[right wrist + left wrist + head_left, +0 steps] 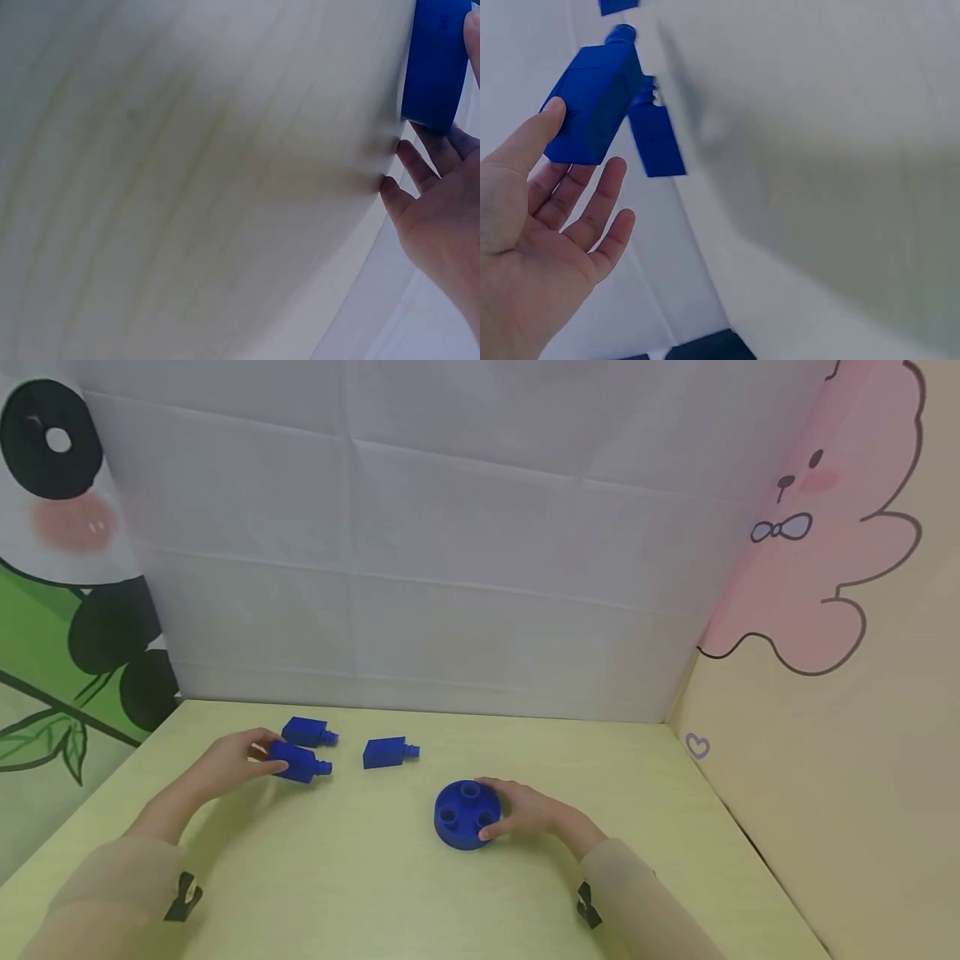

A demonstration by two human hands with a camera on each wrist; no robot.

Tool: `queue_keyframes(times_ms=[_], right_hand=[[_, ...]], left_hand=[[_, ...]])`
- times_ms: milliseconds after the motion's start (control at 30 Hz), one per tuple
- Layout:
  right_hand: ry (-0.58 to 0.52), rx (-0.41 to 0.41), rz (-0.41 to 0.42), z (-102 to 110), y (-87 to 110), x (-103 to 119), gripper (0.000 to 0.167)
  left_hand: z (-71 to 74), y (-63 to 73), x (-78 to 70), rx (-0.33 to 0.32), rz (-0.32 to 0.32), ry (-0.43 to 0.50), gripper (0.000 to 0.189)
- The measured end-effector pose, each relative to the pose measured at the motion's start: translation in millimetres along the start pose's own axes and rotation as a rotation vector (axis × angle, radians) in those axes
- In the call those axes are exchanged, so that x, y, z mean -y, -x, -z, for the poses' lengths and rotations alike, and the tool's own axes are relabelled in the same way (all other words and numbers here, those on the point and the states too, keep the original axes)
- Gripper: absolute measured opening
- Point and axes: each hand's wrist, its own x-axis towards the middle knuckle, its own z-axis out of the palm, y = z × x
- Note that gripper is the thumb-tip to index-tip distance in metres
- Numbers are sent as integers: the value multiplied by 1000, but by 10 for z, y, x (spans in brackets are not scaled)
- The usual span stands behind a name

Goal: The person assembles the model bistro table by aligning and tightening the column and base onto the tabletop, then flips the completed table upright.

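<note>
Pinching a blue bottle-shaped piece (298, 762), the left hand (231, 764) angles inward.

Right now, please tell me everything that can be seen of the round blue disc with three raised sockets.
The round blue disc looks like smooth plastic: thick, with three ring-shaped sockets on top, all looking empty. It appears to rest level on the pale yellow table, sockets upward. The right hand grips its right side. Its wall bears a small mark, unreadable here.

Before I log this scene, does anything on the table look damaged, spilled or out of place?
Nothing stands out: two blocks lie on the table, a third block and the base are held, and no spill or damage shows.
</note>
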Motion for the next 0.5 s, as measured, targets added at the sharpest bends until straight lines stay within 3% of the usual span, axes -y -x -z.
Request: queue_keyframes(times_ms=[367,500], right_hand=[[9,3,10,-4,-10,7,90],[4,5,7,-1,-14,-3,91]], left_hand=[[74,-18,-645,-66,-55,2,53],[65,-18,-858,-109,-102,-2,48]])
